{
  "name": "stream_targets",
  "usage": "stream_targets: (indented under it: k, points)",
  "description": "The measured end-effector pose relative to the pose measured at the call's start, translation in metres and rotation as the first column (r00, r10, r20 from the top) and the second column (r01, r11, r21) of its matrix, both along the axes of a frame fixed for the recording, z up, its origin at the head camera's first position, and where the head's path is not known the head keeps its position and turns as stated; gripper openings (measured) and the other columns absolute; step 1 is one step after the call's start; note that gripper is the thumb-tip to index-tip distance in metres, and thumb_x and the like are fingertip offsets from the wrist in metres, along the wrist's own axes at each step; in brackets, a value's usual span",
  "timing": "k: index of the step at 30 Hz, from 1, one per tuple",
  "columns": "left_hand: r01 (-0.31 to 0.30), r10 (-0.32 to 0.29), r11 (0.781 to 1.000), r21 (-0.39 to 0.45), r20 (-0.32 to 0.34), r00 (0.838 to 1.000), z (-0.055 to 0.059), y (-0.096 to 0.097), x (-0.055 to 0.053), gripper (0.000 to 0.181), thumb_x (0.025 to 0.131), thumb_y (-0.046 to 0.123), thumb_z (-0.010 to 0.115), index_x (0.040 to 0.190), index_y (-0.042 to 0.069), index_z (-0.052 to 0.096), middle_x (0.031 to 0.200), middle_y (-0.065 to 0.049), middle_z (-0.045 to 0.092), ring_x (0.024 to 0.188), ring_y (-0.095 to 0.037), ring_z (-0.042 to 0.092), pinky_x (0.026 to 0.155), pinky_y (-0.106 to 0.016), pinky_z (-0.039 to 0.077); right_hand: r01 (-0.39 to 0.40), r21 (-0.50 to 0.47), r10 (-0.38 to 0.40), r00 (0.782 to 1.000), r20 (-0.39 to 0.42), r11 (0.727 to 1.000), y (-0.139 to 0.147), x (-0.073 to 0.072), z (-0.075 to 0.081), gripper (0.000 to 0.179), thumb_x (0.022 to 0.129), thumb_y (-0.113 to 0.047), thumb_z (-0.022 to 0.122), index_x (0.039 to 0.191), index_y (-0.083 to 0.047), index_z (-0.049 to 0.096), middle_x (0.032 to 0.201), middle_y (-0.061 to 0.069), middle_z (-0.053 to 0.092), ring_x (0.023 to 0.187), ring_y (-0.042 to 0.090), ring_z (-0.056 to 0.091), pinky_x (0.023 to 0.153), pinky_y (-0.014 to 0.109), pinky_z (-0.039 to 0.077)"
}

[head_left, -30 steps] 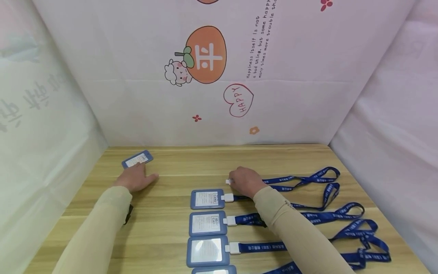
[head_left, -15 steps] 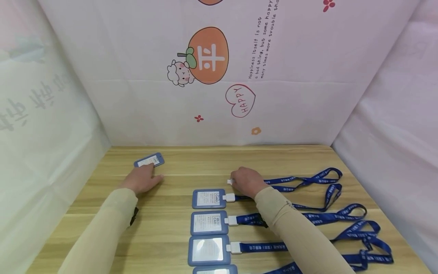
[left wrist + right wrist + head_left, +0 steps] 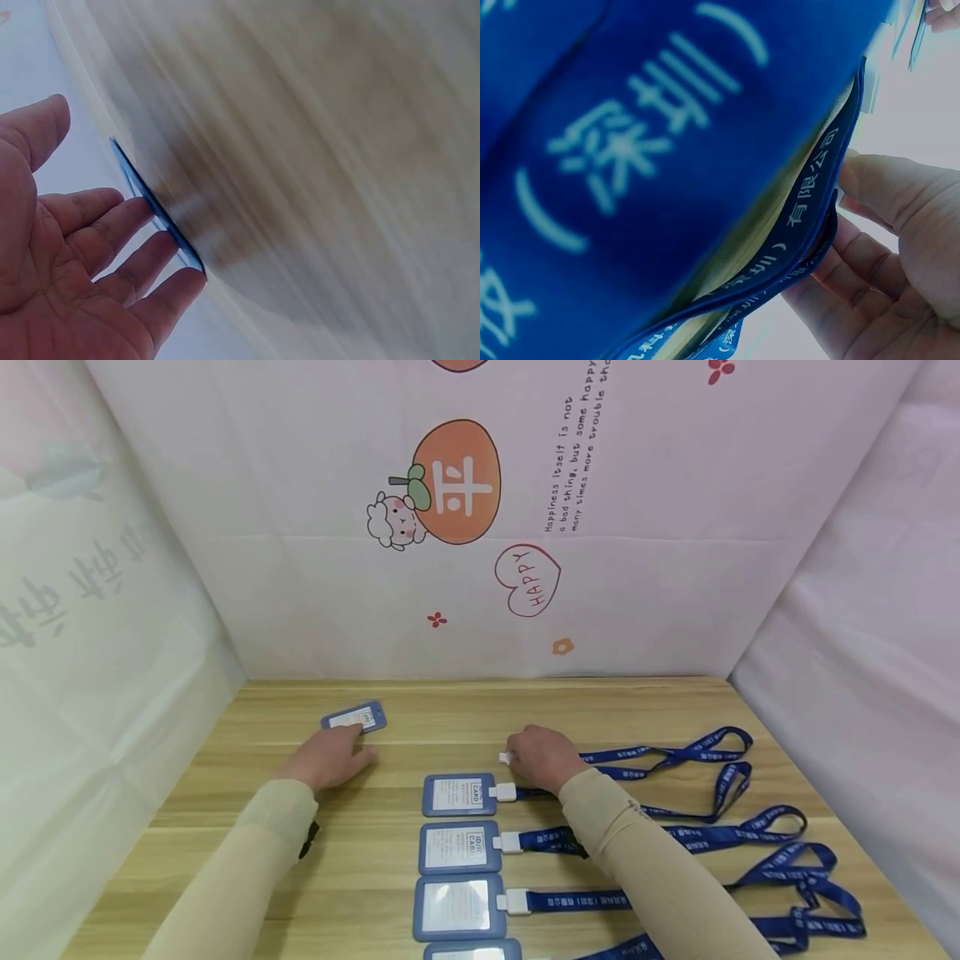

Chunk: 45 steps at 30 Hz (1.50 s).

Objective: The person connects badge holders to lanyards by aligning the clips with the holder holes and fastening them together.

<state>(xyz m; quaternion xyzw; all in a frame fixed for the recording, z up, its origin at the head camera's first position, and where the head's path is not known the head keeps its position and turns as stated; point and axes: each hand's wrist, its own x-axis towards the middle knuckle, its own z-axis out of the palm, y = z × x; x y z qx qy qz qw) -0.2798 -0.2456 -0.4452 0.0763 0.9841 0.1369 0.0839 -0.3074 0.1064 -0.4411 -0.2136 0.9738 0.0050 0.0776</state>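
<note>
At the back left of the table in the head view lies a loose blue badge holder with a white card inside. My left hand rests its fingertips on that holder; the left wrist view shows the fingers nearly straight against the flat holder, thumb apart. Right of centre, my right hand pinches the end of a blue lanyard, and a white clip pokes out past the fingers. In the right wrist view the printed lanyard strap runs between thumb and fingers. The fingertips' hold is partly hidden there.
Several blue badge holders, such as the nearest whole one, lie in a column with white clips and blue lanyards stretching right. My right forearm crosses above these straps. A printed white backdrop rises behind the wooden table.
My left hand has slid the loose badge holder to the right and slightly toward me. My right hand has stayed nearly in place with the lanyard.
</note>
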Motion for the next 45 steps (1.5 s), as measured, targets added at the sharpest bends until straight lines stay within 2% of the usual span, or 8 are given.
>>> stream_targets:
  k: [6, 16, 28, 45]
  points:
    - [-0.004, 0.004, 1.0, 0.011, 0.004, 1.0, 0.0, 0.012, 0.002, 0.067, 0.106, 0.043, 0.055, 0.151, -0.005, 0.047, 0.15, -0.029, 0.053, 0.138, -0.049, 0.052, 0.115, -0.061, 0.043, 0.008, -0.011, -0.008, 1.0, 0.012, 1.0, 0.0, 0.001, 0.001, 0.018, 0.101, -0.023, 0.069, 0.116, -0.015, 0.077, 0.1, 0.002, 0.073, 0.081, 0.013, 0.06, 0.086, 0.036, 0.061]
    - [0.017, -0.017, 1.0, -0.001, -0.014, 1.0, -0.001, 0.024, 0.004, 0.065, 0.105, 0.043, 0.055, 0.151, -0.003, 0.049, 0.15, -0.027, 0.055, 0.139, -0.046, 0.052, 0.117, -0.059, 0.042, 0.002, -0.007, -0.002, 1.0, 0.003, 1.0, 0.001, 0.001, 0.0, 0.017, 0.102, -0.023, 0.069, 0.114, -0.015, 0.077, 0.097, 0.002, 0.072, 0.079, 0.013, 0.059, 0.085, 0.036, 0.06]
    - [0.031, -0.031, 0.999, -0.017, -0.008, 0.999, 0.001, 0.031, 0.006, 0.064, 0.106, 0.043, 0.054, 0.151, -0.002, 0.049, 0.151, -0.026, 0.054, 0.139, -0.046, 0.052, 0.117, -0.059, 0.043, 0.003, 0.0, -0.003, 1.0, 0.008, 1.0, 0.0, 0.001, 0.0, 0.017, 0.102, -0.024, 0.068, 0.115, -0.015, 0.077, 0.098, 0.002, 0.072, 0.08, 0.014, 0.059, 0.086, 0.037, 0.06]
    - [0.03, -0.03, 0.999, -0.019, -0.008, 1.0, -0.001, 0.035, 0.006, 0.063, 0.106, 0.044, 0.055, 0.15, -0.001, 0.05, 0.149, -0.026, 0.056, 0.138, -0.046, 0.053, 0.116, -0.059, 0.043, 0.006, 0.014, -0.007, 1.0, 0.007, 1.0, 0.0, 0.001, -0.001, 0.018, 0.102, -0.025, 0.068, 0.116, -0.016, 0.077, 0.098, 0.002, 0.072, 0.081, 0.014, 0.059, 0.085, 0.037, 0.06]
